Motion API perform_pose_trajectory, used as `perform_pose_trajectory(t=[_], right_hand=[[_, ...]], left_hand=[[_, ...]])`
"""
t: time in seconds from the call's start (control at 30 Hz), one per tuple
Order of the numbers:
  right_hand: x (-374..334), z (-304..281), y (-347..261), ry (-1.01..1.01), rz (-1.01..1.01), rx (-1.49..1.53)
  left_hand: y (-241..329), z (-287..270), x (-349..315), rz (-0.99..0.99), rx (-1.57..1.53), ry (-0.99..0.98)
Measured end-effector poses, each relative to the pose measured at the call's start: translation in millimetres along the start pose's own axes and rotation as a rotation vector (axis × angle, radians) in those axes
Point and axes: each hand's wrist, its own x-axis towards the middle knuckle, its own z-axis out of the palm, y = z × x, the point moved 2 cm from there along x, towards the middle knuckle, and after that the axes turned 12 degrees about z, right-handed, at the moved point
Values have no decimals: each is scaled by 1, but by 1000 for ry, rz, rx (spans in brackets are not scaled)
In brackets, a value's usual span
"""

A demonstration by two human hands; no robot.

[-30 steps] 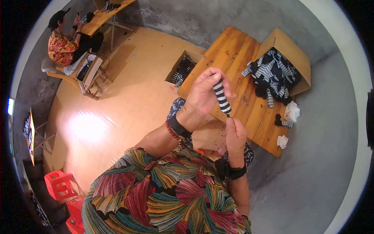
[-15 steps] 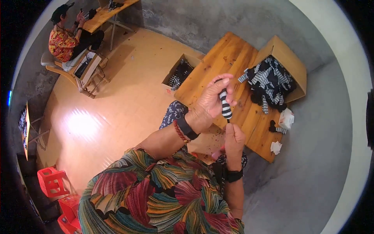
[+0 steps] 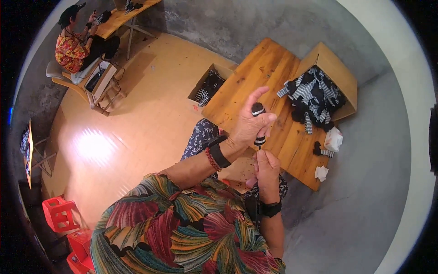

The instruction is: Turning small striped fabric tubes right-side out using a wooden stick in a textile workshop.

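Observation:
A small knitted tube (image 3: pixel 258 109) in black and white stripes stands nearly upright between my hands. My left hand (image 3: pixel 246 127) wraps it around the middle with the thumb across it, while the index finger stretches up and away. Its dark rounded top shows above the thumb and a striped end shows below. From that lower end comes a thin dark rod (image 3: pixel 260 147), pinched between the thumb and fingers of my right hand (image 3: pixel 268 169). How far the rod reaches inside the knit is hidden.
Beyond my hands is a wooden table (image 3: pixel 255 68). On it a cardboard box (image 3: pixel 345 77) lies tipped, spilling striped knitted pieces (image 3: pixel 312 93). Nearby are a white packet (image 3: pixel 334 139) and crumpled tissue (image 3: pixel 321 173). A smaller box (image 3: pixel 194 106) stands beside the table. Another person (image 3: pixel 73 52) sits far left.
My left index finger has lifted off the knitted tube, and its thumb now lies across it. The tube's top has come into view. Both hands have shifted slightly left.

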Motion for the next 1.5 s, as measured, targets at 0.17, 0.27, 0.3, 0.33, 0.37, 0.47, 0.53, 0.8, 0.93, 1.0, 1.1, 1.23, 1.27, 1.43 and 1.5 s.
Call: perform_pose_trajectory(t=[0.17,0.27,0.3,0.33,0.37,0.47,0.53,0.8,0.93,1.0,1.1,1.23,1.27,1.43,1.5], right_hand=[[-3,4,-5,-63,165,190],[-1,12,-11,-78,192,297],[1,14,-16,-79,202,370],[0,13,-21,-79,202,373],[-1,11,-29,-147,182,324],[0,12,-33,-216,131,301],[0,14,-34,-218,101,325],[3,-2,-8,18,-44,-61],[1,-2,-17,-11,64,78],[0,-1,-7,-212,262,445],[-10,4,-8,-265,367,540],[-1,-5,7,-178,281,307],[1,-9,11,-102,154,105],[1,-18,17,63,-82,-184],[3,-13,14,137,-231,-277]], left_hand=[[-14,-1,-8,-57,-178,-6],[-19,-6,-18,-247,70,-40],[-11,-5,-17,-244,-19,-57],[-6,-4,-20,-239,-106,-70],[-5,-5,-20,-242,-104,-71],[1,-6,-8,-154,-248,-123],[5,-8,-1,-173,-401,-50],[-4,-11,-5,-175,-260,-11],[-19,-7,-26,-205,-225,-16],[-23,-12,-27,-249,-198,-37],[-20,-20,-29,-357,-199,-65],[-13,-24,-12,-372,-368,87],[-11,-24,-7,-323,-376,57],[-8,-26,-4,-339,-283,8],[-9,-16,-12,-261,-268,94]])
